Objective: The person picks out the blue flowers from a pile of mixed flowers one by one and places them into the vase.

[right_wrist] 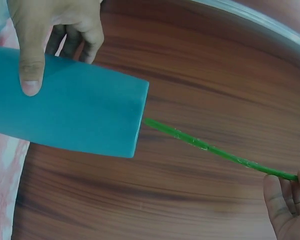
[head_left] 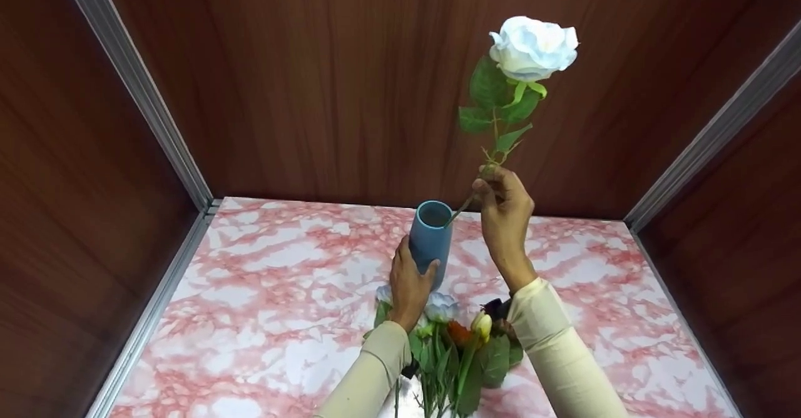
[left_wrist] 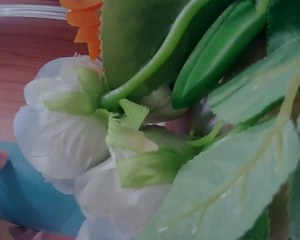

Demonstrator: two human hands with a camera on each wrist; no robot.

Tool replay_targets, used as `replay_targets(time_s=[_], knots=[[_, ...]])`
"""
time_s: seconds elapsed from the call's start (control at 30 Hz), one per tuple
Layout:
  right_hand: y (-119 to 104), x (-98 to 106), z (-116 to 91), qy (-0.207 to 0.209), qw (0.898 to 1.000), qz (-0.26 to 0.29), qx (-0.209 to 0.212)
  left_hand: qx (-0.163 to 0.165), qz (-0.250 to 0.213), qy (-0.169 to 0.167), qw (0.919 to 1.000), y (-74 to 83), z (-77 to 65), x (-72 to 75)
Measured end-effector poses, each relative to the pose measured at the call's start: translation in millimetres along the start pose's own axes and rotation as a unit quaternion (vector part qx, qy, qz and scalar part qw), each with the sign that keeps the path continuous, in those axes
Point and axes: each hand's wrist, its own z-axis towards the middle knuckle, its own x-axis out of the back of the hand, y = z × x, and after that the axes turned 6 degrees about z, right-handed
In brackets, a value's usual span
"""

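Note:
A tall blue vase (head_left: 430,243) stands on the table, its round mouth facing up. My left hand (head_left: 412,283) grips its side, thumb and fingers around the body. My right hand (head_left: 505,214) pinches the stem of a white rose (head_left: 534,49) between thumb and fingertips, below its green leaves. The bloom rises above the hand, tilted to the right. In the right wrist view the green stem (right_wrist: 205,145) points at the vase, its lower tip right at the rim. Most of the left fingers are hidden behind the vase.
Several artificial flowers lie in front of the vase, among them a white bloom (head_left: 441,306), a yellow tulip (head_left: 482,326) and an orange flower (head_left: 459,333), with green leaves (head_left: 494,360). Dark wood panels (head_left: 325,92) with metal edge strips (head_left: 156,111) enclose the red-and-white marbled table (head_left: 250,293).

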Motion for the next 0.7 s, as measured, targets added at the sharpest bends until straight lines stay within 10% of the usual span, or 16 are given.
replay_targets(time_s=[0.37,0.7], knots=[[10.8,-5.7,-4.2,0.003,0.998,-0.005,0.059,-0.010,0.005,0.005,0.9999,0.4,-1.1,-1.2],[40.6,-12.3,-13.9,-0.004,0.999,-0.037,0.026,-0.014,0.007,0.011,0.9998,0.0,-0.9,-1.1]])
